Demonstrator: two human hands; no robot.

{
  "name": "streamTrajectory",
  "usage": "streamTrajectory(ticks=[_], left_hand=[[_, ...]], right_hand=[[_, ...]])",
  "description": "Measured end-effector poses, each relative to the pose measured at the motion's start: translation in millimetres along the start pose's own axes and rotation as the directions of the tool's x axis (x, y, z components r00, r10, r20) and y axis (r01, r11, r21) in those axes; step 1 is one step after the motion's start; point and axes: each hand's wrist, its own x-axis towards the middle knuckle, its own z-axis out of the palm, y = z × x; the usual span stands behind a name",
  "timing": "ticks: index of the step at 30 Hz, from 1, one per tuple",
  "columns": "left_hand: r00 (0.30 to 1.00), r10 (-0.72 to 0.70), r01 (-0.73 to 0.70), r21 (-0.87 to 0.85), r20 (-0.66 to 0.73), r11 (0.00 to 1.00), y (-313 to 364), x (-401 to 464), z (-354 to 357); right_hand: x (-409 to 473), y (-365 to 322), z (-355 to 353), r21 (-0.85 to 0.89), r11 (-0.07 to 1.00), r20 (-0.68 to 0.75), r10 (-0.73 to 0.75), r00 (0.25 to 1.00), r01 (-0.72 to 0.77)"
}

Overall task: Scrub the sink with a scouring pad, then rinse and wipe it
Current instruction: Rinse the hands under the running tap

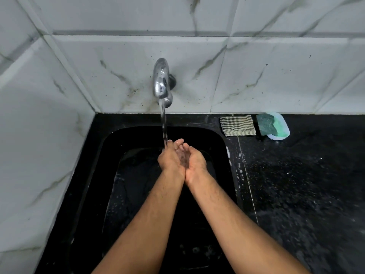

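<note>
Both forearms reach in from the bottom edge and meet over the black rectangular sink (110,175), which is sunk into a black speckled stone bench (296,184). The left hand (171,157) and the right hand (194,161) are pressed together along their little-finger edges, palms up, forming a shallow cup. Neither grip grasps anything; the fingers of both are gently curved and relaxed, with a little water pooled in the hollow between the palms.

A chrome wall-mounted tap (162,82) juts from the white marble-patterned tiled wall (256,76) above the far end of the sink. A thin stream of water (164,125) runs from its spout and lands on the fingertips of the left hand.

The green scouring pad (270,124) lies well apart from the hands, on the bench at the back right, beside the wall. It rests on a pale oval soap dish (284,129), covering most of it. Just to the left of the dish, near but not touching it, a folded striped cloth in beige and dark bands (237,125) lies flat on the bench against the foot of the wall.

White foam flecks and droplets (239,167) dot the bench along the right rim of the sink. The sink floor looks wet, with faint streaks and small bubbles near the front.
</note>
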Motion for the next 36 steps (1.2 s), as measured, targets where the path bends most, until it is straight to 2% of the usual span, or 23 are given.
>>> streamTrajectory(ticks=[3, 5, 7, 10, 13, 18, 24, 28, 36], left_hand=[[0.99, -0.101, 0.085, 0.155, 0.102, 0.984, -35.9, -6.2, 32.5], [0.981, -0.156, 0.123, 0.252, 0.114, 0.96, -56.0, -13.9, 47.0], [0.967, -0.226, 0.196, 0.221, 0.118, 0.955, -70.1, -14.6, 50.2], [0.954, -0.261, 0.225, 0.224, 0.145, 0.948, -77.7, -10.7, 44.2], [0.965, -0.232, 0.203, 0.21, 0.125, 0.956, -74.3, -9.2, 29.6], [0.986, -0.122, 0.129, -0.057, 0.115, 0.99, -34.9, -6.4, 2.5], [0.999, -0.025, 0.029, -0.193, 0.025, 0.981, 21.4, -7.2, -19.0], [0.999, -0.01, 0.019, -0.205, 0.042, 0.979, 38.0, -8.8, -26.4], [0.993, 0.041, -0.02, -0.187, 0.107, 0.982, 39.6, -11.2, -30.8]], right_hand=[[3.8, -43.5, -17.7, 0.011, 0.992, -0.074, -0.122, 0.99, 0.123], [4.4, -67.2, -28.7, 0.028, 0.981, -0.139, -0.188, 0.972, 0.194], [3.6, -77.0, -39.5, -0.009, 0.976, -0.206, -0.217, 0.954, 0.22], [3.4, -74.1, -50.0, -0.021, 0.971, -0.244, -0.235, 0.941, 0.237], [5.6, -60.0, -54.2, -0.017, 0.972, -0.239, -0.232, 0.943, 0.234], [11.1, -28.4, -34.2, -0.117, 0.982, -0.148, -0.166, 0.975, 0.15], [-2.0, 9.9, 4.4, -0.175, 0.983, -0.017, -0.054, 0.998, 0.051], [-12.6, 25.6, 20.1, -0.149, 0.989, 0.0, 0.023, 1.0, -0.023], [-21.3, 31.5, 23.9, -0.104, 0.994, 0.035, 0.023, 0.999, -0.019]])
